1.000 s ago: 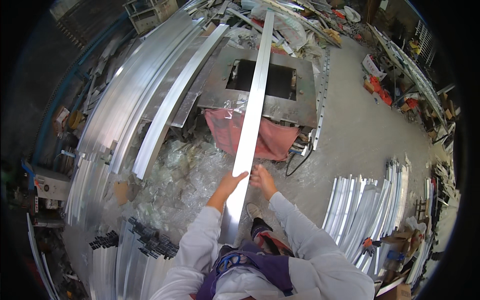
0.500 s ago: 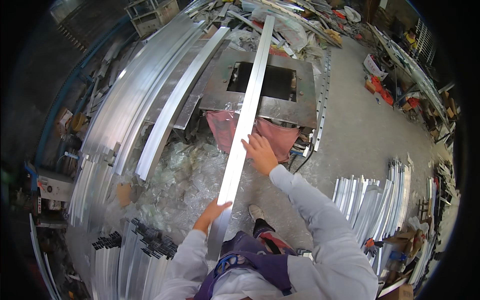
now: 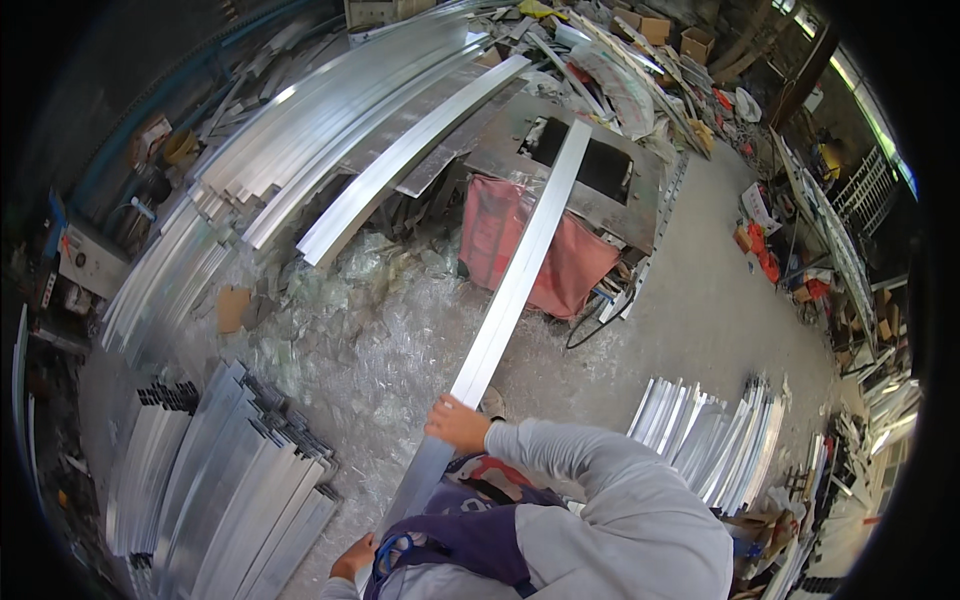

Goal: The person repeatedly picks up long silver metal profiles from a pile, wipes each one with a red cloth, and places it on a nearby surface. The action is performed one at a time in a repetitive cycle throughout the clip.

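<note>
The long metal strip (image 3: 515, 285) is the thing you have in your hands. It is flat, shiny and very long. It runs away from you in one straight line, from your tummy at the bottom of the view up to the grey metal table (image 3: 640, 200) far ahead. Its far end lies on the top of that table, close to the dark square hole in the middle. Its near end is low down by your body.

Your right hand (image 3: 458, 424) is on the strip, a little way up from the near end. The fingers are curled over the right edge and they press on the top face. They are bent, not spread wide. Your left hand (image 3: 353, 558) is lower, right by the near end of the strip, beside your purple apron (image 3: 470, 530). It looks closed around the end, but the apron hides part of it, so you cannot be sure how tight the fingers are.

So the strip points forward, away from your fingers, and leans a bit to the right as it goes up. Your left hand is nearer the end. Your right hand is nearer the middle, but most of the strip is out past both hands.

A red cloth (image 3: 500, 245) hangs from the near edge of the table, under the strip. Clear plastic wrap (image 3: 340, 320) lies on the floor to the left of the strip. More silver strips are stacked on the floor at your left (image 3: 230, 480) and your right (image 3: 710, 440).
</note>
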Action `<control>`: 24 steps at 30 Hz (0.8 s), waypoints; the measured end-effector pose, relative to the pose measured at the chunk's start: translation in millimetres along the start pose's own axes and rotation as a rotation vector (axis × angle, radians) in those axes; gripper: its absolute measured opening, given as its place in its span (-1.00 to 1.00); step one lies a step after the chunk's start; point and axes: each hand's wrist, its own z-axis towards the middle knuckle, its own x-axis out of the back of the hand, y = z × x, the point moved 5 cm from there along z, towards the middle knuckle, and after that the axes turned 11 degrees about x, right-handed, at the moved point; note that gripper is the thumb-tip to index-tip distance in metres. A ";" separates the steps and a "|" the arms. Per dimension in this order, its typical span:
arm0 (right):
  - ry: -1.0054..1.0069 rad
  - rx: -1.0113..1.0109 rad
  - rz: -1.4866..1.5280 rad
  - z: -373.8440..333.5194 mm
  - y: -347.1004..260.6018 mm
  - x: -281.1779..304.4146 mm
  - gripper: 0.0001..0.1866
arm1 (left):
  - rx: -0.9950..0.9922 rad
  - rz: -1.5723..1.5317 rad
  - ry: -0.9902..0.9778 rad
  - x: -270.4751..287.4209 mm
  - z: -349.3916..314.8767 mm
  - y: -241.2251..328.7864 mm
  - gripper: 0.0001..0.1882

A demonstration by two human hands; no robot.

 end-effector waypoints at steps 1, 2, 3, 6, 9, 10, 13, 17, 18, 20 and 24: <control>-0.021 -0.003 0.029 7.8 -20.4 -0.4 -0.75 | 0.034 -0.007 -0.019 -7.7 -8.3 -20.1 -0.53; -0.008 -0.001 0.026 10.7 -36.8 -8.5 -0.75 | 0.065 -0.003 -0.037 -10.7 -20.4 -34.9 -0.53; 0.006 0.001 0.022 14.0 -52.7 -15.2 -0.76 | 0.096 0.001 -0.055 -12.7 -28.9 -47.0 -0.53; 0.051 0.006 0.028 20.1 -63.9 -14.0 -0.75 | 0.133 0.079 -0.018 -12.8 -38.7 -62.5 -0.52; -0.024 -0.032 0.048 10.1 -37.5 -10.8 -0.68 | 0.068 0.023 -0.017 -0.7 -27.5 -13.5 -0.51; -0.067 -0.048 0.056 3.4 -18.4 -8.8 -0.64 | 0.047 0.006 -0.016 7.4 -27.1 22.1 -0.51; 0.006 -0.134 -0.157 -22.1 47.6 26.8 -0.45 | -0.094 -0.050 0.014 28.7 -6.5 111.5 -0.50; 0.184 -0.538 -0.187 -73.5 129.3 75.6 -0.32 | -0.218 -0.297 -0.061 52.9 9.4 305.5 -0.38; 0.232 -0.618 -0.167 -80.6 140.4 91.7 -0.33 | -0.340 -0.155 0.034 70.1 -17.4 377.2 -0.38; 0.349 -0.806 -0.026 -118.7 154.4 120.4 -0.32 | -0.389 -0.043 -0.003 72.6 19.0 477.4 -0.34; 0.438 -0.989 0.069 -180.7 155.6 120.9 -0.32 | -0.557 0.009 0.120 96.6 72.7 658.8 -0.14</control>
